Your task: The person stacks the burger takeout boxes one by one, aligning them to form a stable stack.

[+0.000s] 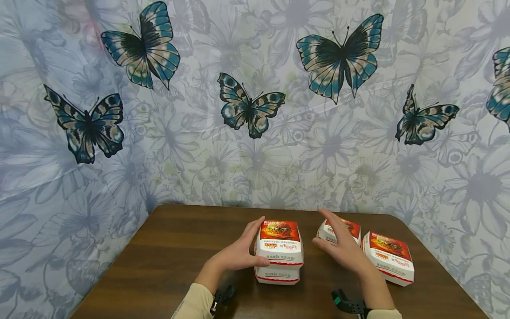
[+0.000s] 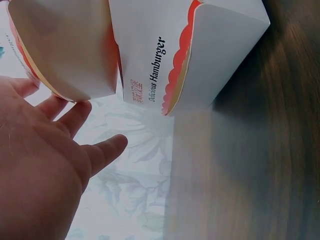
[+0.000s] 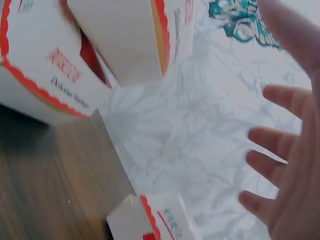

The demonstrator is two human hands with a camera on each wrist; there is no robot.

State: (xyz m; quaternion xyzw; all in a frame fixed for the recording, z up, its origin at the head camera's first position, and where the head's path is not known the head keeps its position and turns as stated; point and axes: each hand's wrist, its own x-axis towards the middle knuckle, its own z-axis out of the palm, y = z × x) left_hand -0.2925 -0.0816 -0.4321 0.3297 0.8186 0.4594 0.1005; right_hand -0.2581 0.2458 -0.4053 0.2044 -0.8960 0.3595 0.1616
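Two white burger boxes stand stacked near the middle of the table, each with a red wavy edge. A burger picture covers the red top of the upper box point(image 1: 280, 243); the lower box point(image 1: 277, 274) sits directly beneath. My left hand point(image 1: 239, 251) touches the upper box's left side, its thumb across the front and its fingers spread. In the left wrist view, some fingertips meet the box's edge while the little finger sticks out free. To the right of the stack, my right hand point(image 1: 344, 246) is spread, holding nothing, apart from the stack and partly covering another burger box point(image 1: 350, 228).
A further burger box point(image 1: 389, 259) sits at the right, beside the partly covered one. The brown wooden table point(image 1: 159, 266) reaches back to a wall covering point(image 1: 191, 168) printed with butterflies and flowers. Dark bands with cameras are on both wrists.
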